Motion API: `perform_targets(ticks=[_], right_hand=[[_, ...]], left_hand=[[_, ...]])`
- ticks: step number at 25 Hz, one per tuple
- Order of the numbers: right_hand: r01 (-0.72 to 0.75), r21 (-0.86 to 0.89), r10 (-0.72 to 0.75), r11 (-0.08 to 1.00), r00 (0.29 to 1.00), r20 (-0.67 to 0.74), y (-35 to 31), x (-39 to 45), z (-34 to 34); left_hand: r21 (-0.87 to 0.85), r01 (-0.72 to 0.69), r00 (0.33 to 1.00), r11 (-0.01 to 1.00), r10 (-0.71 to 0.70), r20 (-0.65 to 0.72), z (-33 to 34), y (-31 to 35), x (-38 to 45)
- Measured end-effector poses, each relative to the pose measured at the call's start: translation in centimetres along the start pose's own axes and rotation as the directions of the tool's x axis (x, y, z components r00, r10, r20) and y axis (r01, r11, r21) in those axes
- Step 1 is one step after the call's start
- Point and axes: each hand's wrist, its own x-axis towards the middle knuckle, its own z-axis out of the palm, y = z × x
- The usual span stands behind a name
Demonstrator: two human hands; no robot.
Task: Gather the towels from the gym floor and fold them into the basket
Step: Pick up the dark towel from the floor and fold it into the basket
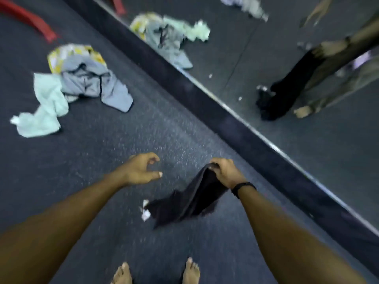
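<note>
Gripping black towel in right hand | left hand loosely curled, empty | pile at 10 o'clock | risk: one-corner hold, could slip or drag

towels on floor: 4 – mint towel, grey towel, yellow patterned towel, all in one heap toward the far left of the floor; black towel apart, near the mirror base
towels held: 1 (the black one)
hands: 2 – left hand, right hand
bare feet: 2 –
wristbands: 1 – black wristband
red curved objects: 1, far left corner, blurred
mirrors: 1
white scraps: 1
</note>
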Motion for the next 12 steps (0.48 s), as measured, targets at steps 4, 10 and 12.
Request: perform_targets(ticks=[4,10,12], right_hand=[[0.099,-0.006,-0.099,0.995,0.986,-0.135,-6.2,-6.6,-18.3],[0.177,-0.029,-0.171,0.984,0.874,-0.454,-14.4,-19.3,-40.7],[0.178,-0.072,-0.189,0.981,0.835,-0.517,-16.3,-23.8,-46.1]], left_hand=[[0.051,-0.178,0.968,0.983,0.184,-0.17,-11.5,14.9,-5.7],[0.139,-0.419,0.84,0.897,0.441,-0.316,-21.3,33.2,-15.2],[0.172,-0.49,0.791,0.855,0.518,-0.326,-23.2,37.7,-17.8]])
